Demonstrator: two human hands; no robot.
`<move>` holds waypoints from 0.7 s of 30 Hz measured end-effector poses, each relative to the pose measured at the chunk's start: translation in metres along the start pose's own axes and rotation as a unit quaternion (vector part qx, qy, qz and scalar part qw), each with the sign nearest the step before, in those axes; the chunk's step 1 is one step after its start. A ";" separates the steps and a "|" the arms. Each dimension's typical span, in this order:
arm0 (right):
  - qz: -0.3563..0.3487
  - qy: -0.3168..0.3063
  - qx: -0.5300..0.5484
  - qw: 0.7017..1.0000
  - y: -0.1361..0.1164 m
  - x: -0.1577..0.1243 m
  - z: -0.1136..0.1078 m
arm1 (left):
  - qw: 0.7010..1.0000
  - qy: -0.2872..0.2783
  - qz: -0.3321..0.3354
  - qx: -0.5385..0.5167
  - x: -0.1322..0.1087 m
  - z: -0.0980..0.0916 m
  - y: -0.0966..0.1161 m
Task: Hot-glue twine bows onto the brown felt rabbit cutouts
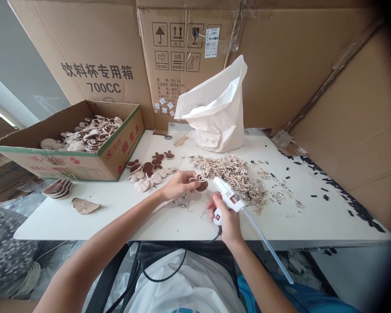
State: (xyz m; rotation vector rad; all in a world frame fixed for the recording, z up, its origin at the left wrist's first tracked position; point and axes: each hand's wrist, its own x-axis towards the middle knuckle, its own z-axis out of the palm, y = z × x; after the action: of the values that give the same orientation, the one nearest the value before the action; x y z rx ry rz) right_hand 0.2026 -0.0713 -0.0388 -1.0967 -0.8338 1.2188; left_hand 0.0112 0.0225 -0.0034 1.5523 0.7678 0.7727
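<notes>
Between the fingertips of my left hand is a small brown fabric piece with a light edge and ear-like lobes. My right hand is wrapped around a white glue gun, its nozzle pointing up and left, close to the brown piece but apart from it. A long translucent glue stick juts from the gun's back, and a black cord runs from its handle. Just beyond the hands lies a heap of small beige strips. Several brown and cream rabbit-shaped fabric pieces are scattered left of it.
An open carton of similar fabric pieces stands at the left, near a small stack and a torn cardboard scrap. A white bag stands at the back. Small black pieces litter the right side. Cardboard walls surround the table.
</notes>
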 end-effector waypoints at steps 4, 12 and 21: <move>-0.006 -0.012 0.014 1.000 0.000 -0.001 -0.001 | 0.999 0.047 0.006 0.021 0.003 -0.005 -0.004; 0.007 -0.001 -0.012 1.000 0.004 -0.002 -0.002 | 0.993 0.115 -0.009 0.030 0.004 -0.007 -0.004; 0.017 -0.009 -0.028 0.999 0.006 -0.002 -0.005 | 0.993 0.115 -0.021 0.031 0.003 -0.006 0.000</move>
State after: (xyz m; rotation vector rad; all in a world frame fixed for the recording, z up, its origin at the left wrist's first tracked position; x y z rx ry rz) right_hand 0.2056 -0.0742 -0.0461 -1.1505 -0.8709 1.2417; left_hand 0.0086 0.0284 -0.0028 1.5124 0.9984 0.9145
